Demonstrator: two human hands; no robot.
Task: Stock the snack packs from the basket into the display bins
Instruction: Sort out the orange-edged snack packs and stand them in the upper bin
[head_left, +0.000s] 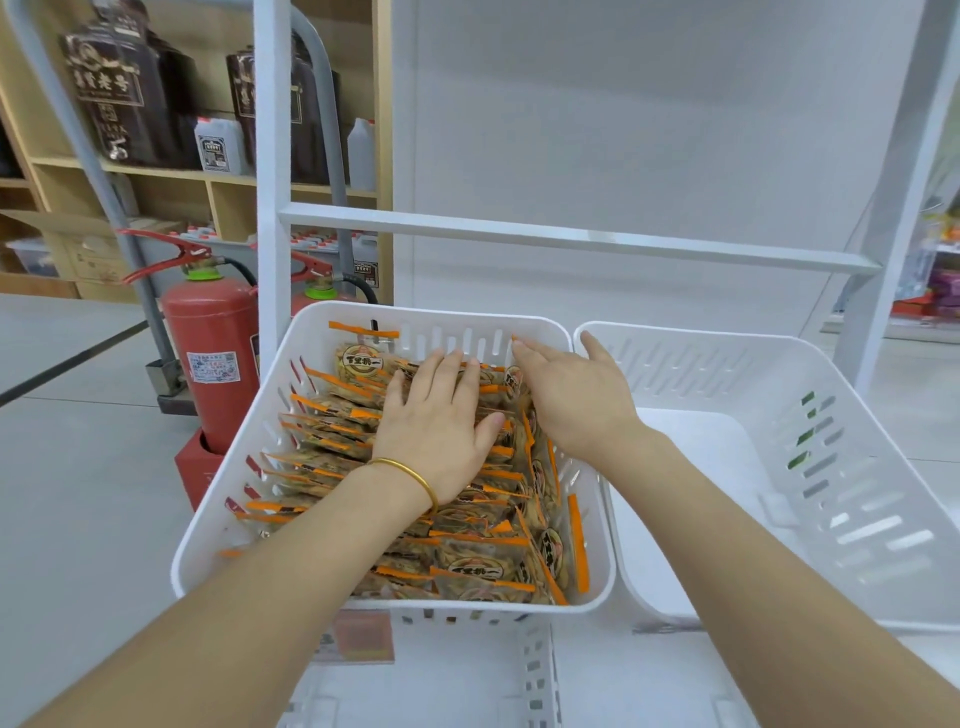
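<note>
In the middle of the frame, snack packs (467, 551) lie stacked in a bin (467, 317), with a second bin (857, 493) just beside it on the right. My left hand (436, 421) rests on the packs, and my right hand (576, 395) is at the bin's far right corner. A fire extinguisher (213, 353) stands left of the bin, and a shelf (156, 171) is behind it at upper left.

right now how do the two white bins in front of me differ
The left bin is filled with orange-edged snack packs; the right bin shows only its bare floor. The left hand and right hand are both at the left bin's packs; neither reaches down into the right bin. Both bins are white with slotted walls, side by side.
</note>
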